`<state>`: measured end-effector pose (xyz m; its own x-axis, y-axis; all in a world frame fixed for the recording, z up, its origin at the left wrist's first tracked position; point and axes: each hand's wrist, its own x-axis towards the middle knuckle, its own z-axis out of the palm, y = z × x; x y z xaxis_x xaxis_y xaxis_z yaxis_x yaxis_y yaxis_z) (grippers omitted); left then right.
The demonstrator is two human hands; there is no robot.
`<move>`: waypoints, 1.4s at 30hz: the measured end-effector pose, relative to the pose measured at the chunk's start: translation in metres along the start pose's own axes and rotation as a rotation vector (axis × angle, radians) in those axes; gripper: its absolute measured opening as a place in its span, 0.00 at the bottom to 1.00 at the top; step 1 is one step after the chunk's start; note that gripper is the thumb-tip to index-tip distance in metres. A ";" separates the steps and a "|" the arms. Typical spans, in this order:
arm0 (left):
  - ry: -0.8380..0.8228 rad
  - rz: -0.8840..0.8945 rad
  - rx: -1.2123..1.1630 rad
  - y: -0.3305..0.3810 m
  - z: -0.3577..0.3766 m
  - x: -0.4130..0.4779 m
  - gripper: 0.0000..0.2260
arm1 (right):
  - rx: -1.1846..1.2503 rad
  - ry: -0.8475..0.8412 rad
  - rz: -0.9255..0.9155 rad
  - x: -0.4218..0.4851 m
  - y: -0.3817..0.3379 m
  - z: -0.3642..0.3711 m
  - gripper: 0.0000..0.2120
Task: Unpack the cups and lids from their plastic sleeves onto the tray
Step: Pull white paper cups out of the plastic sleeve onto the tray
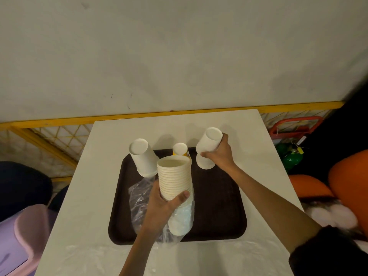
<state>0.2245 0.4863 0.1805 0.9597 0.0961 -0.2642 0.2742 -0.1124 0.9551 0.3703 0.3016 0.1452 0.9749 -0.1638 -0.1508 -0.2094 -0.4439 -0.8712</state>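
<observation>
Our left hand (161,204) curls round a nested stack of ribbed white paper cups (174,176), mouths up, its lower end inside a crumpled clear plastic sleeve (139,198) trailing onto the dark brown rectangular tray (217,206); beyond and rightward, our right hand (221,154) grips an upside-down white paper cup stack (207,148); leftward stands another inverted white stack (143,158); just past our left fingers, a small yellow-and-white cup (180,149).

Likely a cafe or canteen corner, brown serving tray (219,206) and stacked paper cups (143,158) sat on a white table (79,196), yellow lattice railing (59,134) ran past its far edge, plain wall (179,56) behind.
</observation>
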 end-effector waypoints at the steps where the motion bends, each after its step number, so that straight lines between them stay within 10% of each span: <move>1: -0.004 -0.003 -0.001 -0.003 0.000 0.002 0.39 | -0.016 -0.004 0.003 0.001 0.005 0.002 0.43; 7: -0.029 -0.027 -0.024 -0.011 0.002 0.007 0.40 | 0.061 -0.020 0.005 0.003 0.018 0.001 0.48; 12: -0.063 -0.039 -0.026 -0.007 0.008 0.008 0.40 | 0.146 0.252 -0.278 -0.006 -0.012 -0.009 0.30; 16: -0.096 -0.042 -0.046 -0.005 0.017 0.004 0.38 | 0.192 -0.165 -0.258 -0.025 -0.062 -0.023 0.15; 21: -0.130 -0.056 -0.048 -0.004 0.022 -0.003 0.42 | -0.138 -0.828 -0.085 -0.042 -0.092 -0.027 0.26; 42: -0.170 -0.054 -0.073 0.007 0.022 -0.024 0.43 | -0.446 -0.910 -0.135 -0.062 -0.117 -0.043 0.18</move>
<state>0.2048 0.4619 0.1909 0.9420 -0.0689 -0.3284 0.3264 -0.0385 0.9444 0.3310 0.3256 0.2763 0.6415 0.5603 -0.5239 0.0780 -0.7270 -0.6822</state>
